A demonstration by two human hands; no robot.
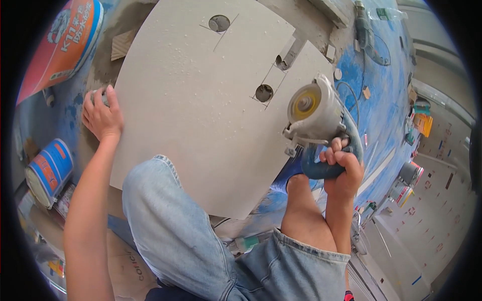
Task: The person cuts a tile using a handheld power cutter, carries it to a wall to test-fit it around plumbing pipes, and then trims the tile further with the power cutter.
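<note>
A large pale tile (191, 95) lies in front of me, with pencil lines, white specks, round holes and a narrow notch in its far right edge. My right hand (342, 158) grips the handle of a circular tile cutter (324, 110), its round disc with a yellow centre facing up and left. The cutter is at the tile's right edge, near a round hole (264, 93); whether it touches is unclear. Beside the tile's left edge, my left hand (104, 116) has its fingers curled over something greyish, mostly hidden under them.
An orange and blue bucket (70, 37) stands far left, a smaller blue can (50, 168) nearer. A wood block (122, 45) lies by the tile's left edge. Beyond the right edge lie a corded power tool (362, 30) and a clear bottle (389, 14) on the blue-stained floor.
</note>
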